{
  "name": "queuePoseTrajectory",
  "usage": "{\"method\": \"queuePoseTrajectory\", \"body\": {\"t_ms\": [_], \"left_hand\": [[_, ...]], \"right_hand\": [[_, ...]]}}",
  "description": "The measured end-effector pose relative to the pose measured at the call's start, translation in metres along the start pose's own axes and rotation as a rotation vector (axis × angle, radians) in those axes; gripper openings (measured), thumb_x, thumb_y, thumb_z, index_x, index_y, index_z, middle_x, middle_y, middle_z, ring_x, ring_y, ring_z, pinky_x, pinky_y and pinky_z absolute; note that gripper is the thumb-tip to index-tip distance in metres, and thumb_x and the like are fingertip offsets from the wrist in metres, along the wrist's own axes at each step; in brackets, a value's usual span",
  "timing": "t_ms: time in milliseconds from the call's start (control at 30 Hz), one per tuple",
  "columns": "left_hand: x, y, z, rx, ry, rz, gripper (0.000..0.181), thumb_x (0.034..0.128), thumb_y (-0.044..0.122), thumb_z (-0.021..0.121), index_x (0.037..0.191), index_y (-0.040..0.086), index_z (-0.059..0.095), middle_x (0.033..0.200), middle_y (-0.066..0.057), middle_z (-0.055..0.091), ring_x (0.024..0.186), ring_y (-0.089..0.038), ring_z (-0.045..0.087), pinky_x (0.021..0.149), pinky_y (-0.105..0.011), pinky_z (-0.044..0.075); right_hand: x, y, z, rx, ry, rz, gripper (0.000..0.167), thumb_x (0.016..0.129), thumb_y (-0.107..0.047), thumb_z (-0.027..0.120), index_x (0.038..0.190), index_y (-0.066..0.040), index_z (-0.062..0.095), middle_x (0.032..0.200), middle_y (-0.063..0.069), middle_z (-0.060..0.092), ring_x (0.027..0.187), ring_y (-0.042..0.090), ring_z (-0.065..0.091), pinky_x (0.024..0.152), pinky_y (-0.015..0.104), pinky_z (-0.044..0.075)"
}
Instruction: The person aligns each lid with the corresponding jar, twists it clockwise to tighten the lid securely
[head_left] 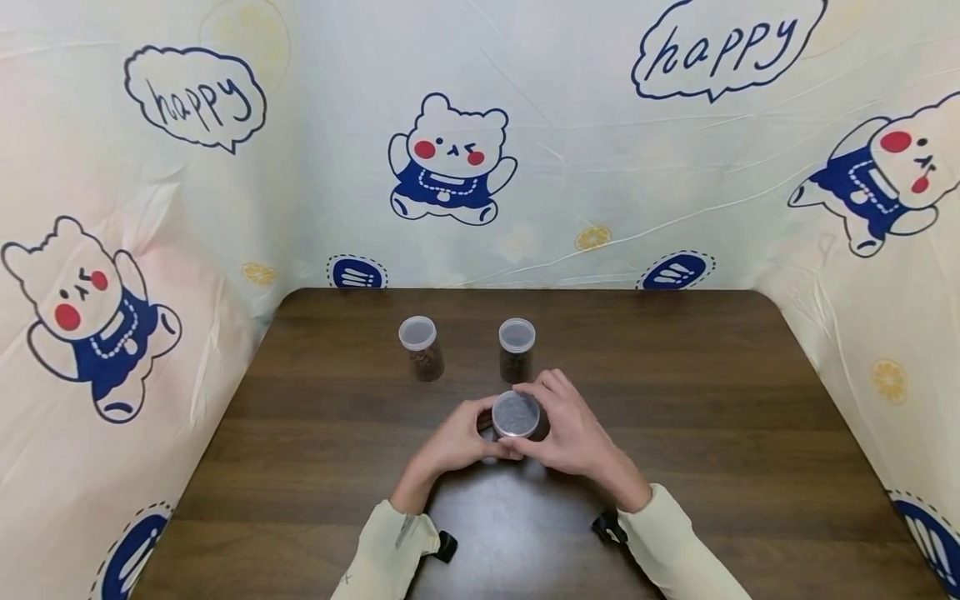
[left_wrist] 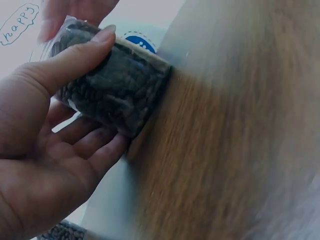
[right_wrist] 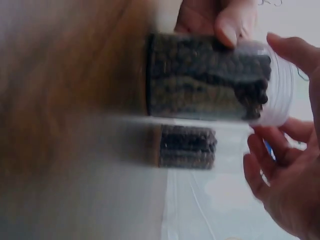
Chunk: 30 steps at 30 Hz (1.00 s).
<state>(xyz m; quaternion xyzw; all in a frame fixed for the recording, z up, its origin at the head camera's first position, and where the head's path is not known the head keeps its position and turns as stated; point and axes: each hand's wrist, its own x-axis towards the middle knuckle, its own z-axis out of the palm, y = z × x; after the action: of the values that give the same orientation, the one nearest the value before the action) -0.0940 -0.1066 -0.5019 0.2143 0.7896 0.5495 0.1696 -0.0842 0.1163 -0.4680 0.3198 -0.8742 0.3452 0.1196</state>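
Observation:
A clear plastic jar (right_wrist: pixel 205 75) of dark, bean-like pieces stands upright on the table close to the person, its pale round lid (head_left: pixel 516 414) on top. My left hand (head_left: pixel 457 437) holds the jar's body, thumb on one side and fingers around the other, as the left wrist view shows. From the right, my right hand (head_left: pixel 573 429) grips about the lid, thumb on the near side and fingers on the far side. Whether the lid sits tight or loose cannot be seen.
Behind the held jar stand two more lidded jars: one with brown contents (head_left: pixel 426 362) to the left, one with dark contents (head_left: pixel 516 365) straight behind. The brown wooden table (head_left: pixel 337 442) meets a printed cloth (head_left: pixel 322 167) at the back and sides.

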Motion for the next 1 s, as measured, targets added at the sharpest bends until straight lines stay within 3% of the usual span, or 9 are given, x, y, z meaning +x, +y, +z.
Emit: {"method": "queuePoseTrajectory", "body": {"t_ms": [133,233,433,633,1000], "left_hand": [[0.000,0.000,0.001,-0.080,0.006,-0.007,0.065,0.0803,0.002,0.089,0.141,0.006,0.064,0.135,-0.014,0.070,0.127,-0.021,0.066,0.106,-0.023,0.053],[0.000,0.001,0.001,-0.095,0.005,-0.019,0.067,0.0780,-0.002,0.088,0.140,0.003,0.064,0.135,-0.016,0.070,0.126,-0.021,0.066,0.107,-0.023,0.052],[0.000,0.001,-0.001,-0.063,-0.018,-0.037,0.071,0.0787,0.005,0.092,0.143,0.010,0.063,0.138,-0.010,0.068,0.128,-0.019,0.064,0.110,-0.025,0.051],[-0.002,0.000,-0.002,0.008,-0.052,-0.022,0.073,0.0845,0.010,0.089,0.149,0.011,0.055,0.144,-0.010,0.064,0.134,-0.025,0.059,0.112,-0.029,0.048],[-0.001,0.001,-0.003,0.005,-0.041,-0.015,0.070,0.0820,0.008,0.091,0.145,0.011,0.059,0.142,-0.007,0.065,0.135,-0.024,0.061,0.113,-0.033,0.050]], "right_hand": [[-0.002,-0.007,0.007,-0.104,0.096,0.009,0.067,0.075,-0.048,0.092,0.121,-0.005,0.070,0.097,0.006,0.062,0.092,0.017,0.053,0.081,0.035,0.046],[-0.003,-0.010,0.010,-0.128,0.115,0.041,0.068,0.073,-0.049,0.093,0.120,-0.005,0.069,0.098,0.006,0.062,0.090,0.017,0.054,0.081,0.036,0.046],[-0.005,-0.011,0.009,-0.040,0.043,0.142,0.072,0.074,-0.050,0.094,0.126,-0.009,0.066,0.105,0.002,0.059,0.092,0.014,0.056,0.084,0.034,0.050],[-0.007,-0.004,0.006,0.127,-0.065,0.195,0.078,0.072,-0.044,0.098,0.135,-0.016,0.061,0.124,-0.003,0.063,0.110,0.012,0.065,0.096,0.039,0.058],[-0.007,0.000,0.005,0.164,-0.114,0.211,0.074,0.075,-0.037,0.097,0.136,-0.018,0.061,0.125,-0.004,0.067,0.112,0.012,0.066,0.097,0.040,0.058]]}}
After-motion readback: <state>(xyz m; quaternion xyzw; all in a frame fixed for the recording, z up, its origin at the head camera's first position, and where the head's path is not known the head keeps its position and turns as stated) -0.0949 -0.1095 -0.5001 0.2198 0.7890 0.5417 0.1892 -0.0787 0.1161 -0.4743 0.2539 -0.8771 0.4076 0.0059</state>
